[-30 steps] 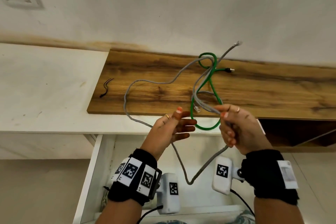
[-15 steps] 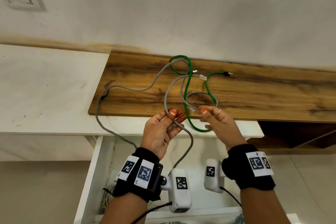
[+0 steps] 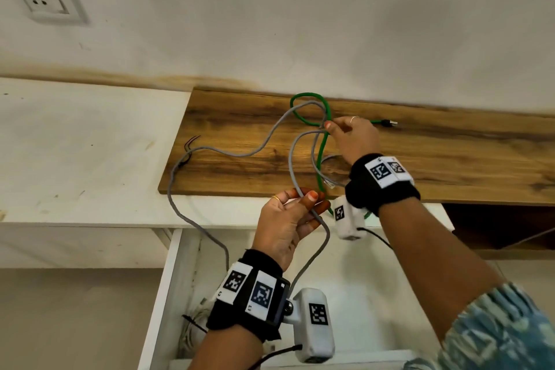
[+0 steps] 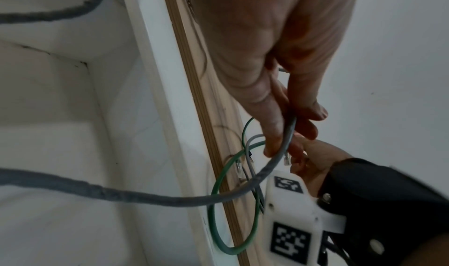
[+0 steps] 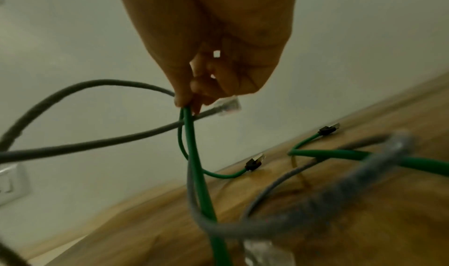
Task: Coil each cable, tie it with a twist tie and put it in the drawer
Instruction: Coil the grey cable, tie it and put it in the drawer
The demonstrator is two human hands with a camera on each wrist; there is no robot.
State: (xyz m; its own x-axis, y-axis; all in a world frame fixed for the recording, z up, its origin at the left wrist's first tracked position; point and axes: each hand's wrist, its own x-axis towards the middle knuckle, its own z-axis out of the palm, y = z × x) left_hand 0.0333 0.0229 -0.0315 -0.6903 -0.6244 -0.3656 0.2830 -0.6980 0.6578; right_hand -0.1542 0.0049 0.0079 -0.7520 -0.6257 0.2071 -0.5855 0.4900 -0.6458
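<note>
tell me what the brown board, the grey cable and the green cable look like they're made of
Brown board: wood or wood-look laminate; grain streaks, knots, low sheen. A layered pale edge in the left wrist view hints at laminate.
Grey cable: looks plastic-jacketed, matt, with a clear plastic plug; it bends in soft loops.
Green cable: smooth, slightly glossy, probably plastic jacket; its plug has a black boot.
</note>
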